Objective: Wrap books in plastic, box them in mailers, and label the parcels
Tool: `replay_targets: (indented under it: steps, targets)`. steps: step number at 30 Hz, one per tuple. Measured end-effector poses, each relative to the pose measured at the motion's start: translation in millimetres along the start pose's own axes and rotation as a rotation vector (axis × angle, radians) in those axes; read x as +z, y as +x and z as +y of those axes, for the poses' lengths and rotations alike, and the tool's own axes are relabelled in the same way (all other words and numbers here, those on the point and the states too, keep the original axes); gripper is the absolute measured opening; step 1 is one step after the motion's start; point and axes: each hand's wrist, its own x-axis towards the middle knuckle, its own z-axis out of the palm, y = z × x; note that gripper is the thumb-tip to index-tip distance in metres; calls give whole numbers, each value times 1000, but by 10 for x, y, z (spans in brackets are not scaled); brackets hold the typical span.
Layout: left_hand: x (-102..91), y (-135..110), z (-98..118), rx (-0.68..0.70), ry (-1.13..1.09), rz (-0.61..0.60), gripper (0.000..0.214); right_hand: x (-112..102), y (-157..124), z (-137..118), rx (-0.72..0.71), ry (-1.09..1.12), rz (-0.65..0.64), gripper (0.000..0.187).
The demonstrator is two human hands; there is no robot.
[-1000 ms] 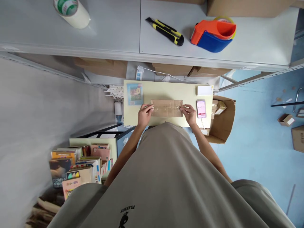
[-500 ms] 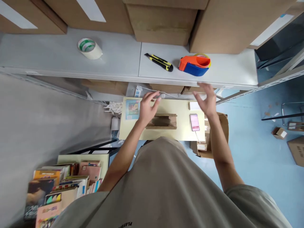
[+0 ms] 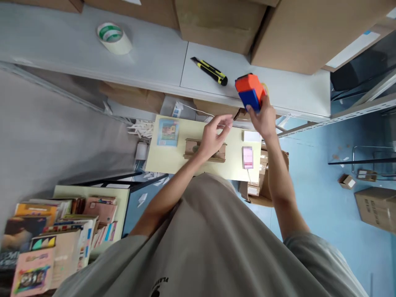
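Note:
My right hand [image 3: 265, 117] grips an orange and blue tape dispenser [image 3: 250, 91] at the front edge of the grey shelf [image 3: 154, 62]. Its thumb lies against the blue side, and a bit of yellow tape shows behind it. Bent but parted fingers shape my left hand [image 3: 215, 135], which holds nothing I can see. Beneath it on the cream table lies a small open cardboard box [image 3: 192, 147], partly hidden by the hand and forearm. A black and yellow utility knife [image 3: 210, 71] rests on the shelf, left of the dispenser.
A roll of tape [image 3: 119, 41] stands on the shelf, with cardboard boxes [image 3: 216, 33] behind. The cream table [image 3: 157, 159] carries a printed blue packet [image 3: 168, 132], a white box [image 3: 251, 136] and a phone [image 3: 247, 157]. Books [image 3: 62, 231] pile up at lower left; an open carton [image 3: 262, 194] sits right.
My right hand has reached the tape dispenser, taken hold of it and turned it on the shelf edge. My left hand has moved right, over the small box. The view has shifted slightly.

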Motion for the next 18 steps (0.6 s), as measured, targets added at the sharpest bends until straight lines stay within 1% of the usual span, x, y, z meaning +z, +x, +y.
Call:
replay_targets:
  steps: [2,4,5,7,9,12,15,18]
  targets:
    - [-107,-347,56,-66,-26,31,43,92,-520,-213,71,273,-88,71]
    - [-205,-663,92,-101,-49,64,42,247,-988,-461,164,567,-205,75]
    - [-255,-800,99,-114,-54,81,42,339,-1181,-586,205,675,-265,77]
    - [-360,-1024,96,-142,-46,115,41,520,-1469,-822,276,796,-339,81]
    - [-470,-1183,86,-182,-25,144,41,669,-1630,-1024,310,840,-359,84]
    - [-629,-1323,102,-231,18,151,42,797,-1709,-1263,299,838,-348,84]
    - [-788,-1387,159,-248,79,102,41,832,-1714,-1442,302,779,-329,73]
    - [-1005,-1398,184,-253,102,63,41,797,-1726,-1555,315,677,-343,68]
